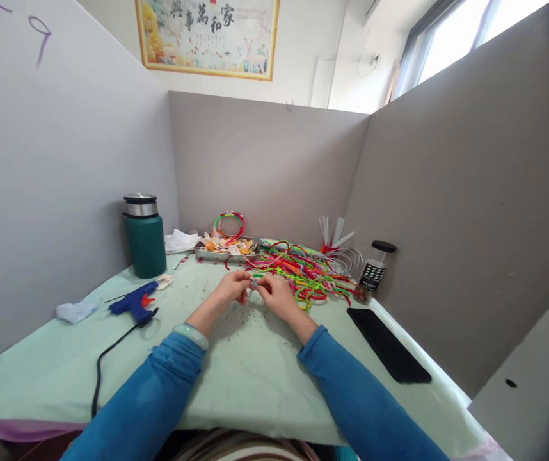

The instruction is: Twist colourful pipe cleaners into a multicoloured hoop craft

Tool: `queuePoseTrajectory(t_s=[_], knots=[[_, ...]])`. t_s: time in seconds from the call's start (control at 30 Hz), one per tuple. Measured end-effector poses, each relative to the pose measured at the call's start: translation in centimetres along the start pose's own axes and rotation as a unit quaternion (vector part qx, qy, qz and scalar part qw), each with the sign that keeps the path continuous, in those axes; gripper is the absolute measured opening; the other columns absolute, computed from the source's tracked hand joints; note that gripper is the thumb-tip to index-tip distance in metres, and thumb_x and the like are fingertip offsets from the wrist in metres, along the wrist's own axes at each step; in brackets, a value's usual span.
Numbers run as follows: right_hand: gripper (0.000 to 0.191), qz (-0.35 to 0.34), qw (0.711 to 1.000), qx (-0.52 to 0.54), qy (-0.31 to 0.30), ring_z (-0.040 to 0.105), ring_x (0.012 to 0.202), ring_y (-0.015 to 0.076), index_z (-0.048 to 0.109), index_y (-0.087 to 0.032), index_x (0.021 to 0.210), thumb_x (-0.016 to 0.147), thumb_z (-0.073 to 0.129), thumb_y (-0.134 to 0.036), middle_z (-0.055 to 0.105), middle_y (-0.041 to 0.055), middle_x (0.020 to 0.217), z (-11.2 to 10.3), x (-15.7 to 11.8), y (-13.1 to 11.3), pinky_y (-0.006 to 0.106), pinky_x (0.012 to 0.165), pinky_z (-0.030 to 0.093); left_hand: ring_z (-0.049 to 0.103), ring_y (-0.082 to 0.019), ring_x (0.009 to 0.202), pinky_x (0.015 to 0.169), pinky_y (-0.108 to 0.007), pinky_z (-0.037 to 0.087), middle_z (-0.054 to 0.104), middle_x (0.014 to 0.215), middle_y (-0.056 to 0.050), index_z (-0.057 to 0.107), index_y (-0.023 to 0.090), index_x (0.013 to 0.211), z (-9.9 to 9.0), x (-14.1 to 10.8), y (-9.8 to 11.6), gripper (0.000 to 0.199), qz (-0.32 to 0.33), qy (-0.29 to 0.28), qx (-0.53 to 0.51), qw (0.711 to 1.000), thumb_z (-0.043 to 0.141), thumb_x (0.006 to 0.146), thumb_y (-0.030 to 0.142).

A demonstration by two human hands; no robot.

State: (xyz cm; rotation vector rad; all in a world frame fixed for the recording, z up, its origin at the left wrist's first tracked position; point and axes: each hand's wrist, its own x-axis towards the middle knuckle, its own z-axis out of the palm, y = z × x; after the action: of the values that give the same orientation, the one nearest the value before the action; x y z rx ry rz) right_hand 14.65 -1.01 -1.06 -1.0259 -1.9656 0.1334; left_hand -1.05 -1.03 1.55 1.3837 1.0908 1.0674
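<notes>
My left hand [233, 289] and my right hand [277, 296] nearly meet over the middle of the table, fingers pinched together. Between their fingertips is a small bluish piece [254, 282], too small to name; both hands seem to grip it. Just beyond and to the right of my right hand lies a tangled pile of coloured fuzzy stems [303, 272]. Behind my left hand stands a metal tray [221, 256] of small orange and white pieces, with a red and green ring [242, 225] on it.
At the left are a green bottle [146, 246], a blue glue gun [133, 303] with a black cord and a white tissue [75, 312]. A black slab [387, 346] and a tilted jar [374, 272] are at the right. Glue sticks [338, 232] stand behind. Grey partitions [265, 160] enclose the table [255, 397].
</notes>
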Motion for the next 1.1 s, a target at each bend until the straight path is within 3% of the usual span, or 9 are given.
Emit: queuePoseTrajectory(t_s=[0.1,0.3,0.6,1.1], knots=[[0.009,-0.003,1.000,-0.008,-0.006,0.052,0.064,0.0136,0.060,-0.018,0.075,0.080,0.052,-0.018,0.064,0.0014,0.072,-0.1,0.0,-0.2,0.024,0.060,0.034,0.045,-0.006,0.035,0.038,-0.023,0.039,0.063,0.070,-0.001,0.054,0.014,0.082,0.0,-0.2,0.4,0.016,-0.024,0.006,-0.007,1.000,0.059,0.075,0.028],[0.010,-0.010,1.000,-0.011,-0.020,0.052,0.063,0.0134,0.061,-0.019,0.076,0.079,0.051,-0.017,0.064,0.0017,0.073,-0.2,-0.2,-0.5,0.024,0.060,0.034,0.046,-0.006,0.036,0.039,-0.023,0.038,0.064,0.072,-0.003,0.056,0.014,0.082,-0.1,-0.6,0.7,0.043,-0.025,0.011,0.023,0.999,0.056,0.074,0.056],[0.010,0.007,1.000,-0.008,-0.015,0.054,0.065,0.0142,0.062,-0.019,0.078,0.081,0.052,-0.020,0.065,0.0022,0.074,-0.1,-0.2,-0.3,0.024,0.062,0.036,0.046,-0.007,0.037,0.039,-0.020,0.034,0.055,0.054,0.004,0.056,0.015,0.076,-0.1,-0.1,0.0,0.028,0.000,0.010,0.036,0.999,0.070,0.063,0.034],[0.011,0.016,1.000,0.016,0.016,0.055,0.065,0.0141,0.063,-0.018,0.078,0.080,0.054,-0.024,0.065,0.0025,0.074,0.0,-0.1,0.1,0.024,0.062,0.038,0.046,-0.007,0.036,0.040,-0.021,0.038,0.056,0.050,0.005,0.058,0.012,0.085,-0.2,0.4,-0.6,0.034,0.000,0.010,0.001,1.000,0.076,0.062,0.029]])
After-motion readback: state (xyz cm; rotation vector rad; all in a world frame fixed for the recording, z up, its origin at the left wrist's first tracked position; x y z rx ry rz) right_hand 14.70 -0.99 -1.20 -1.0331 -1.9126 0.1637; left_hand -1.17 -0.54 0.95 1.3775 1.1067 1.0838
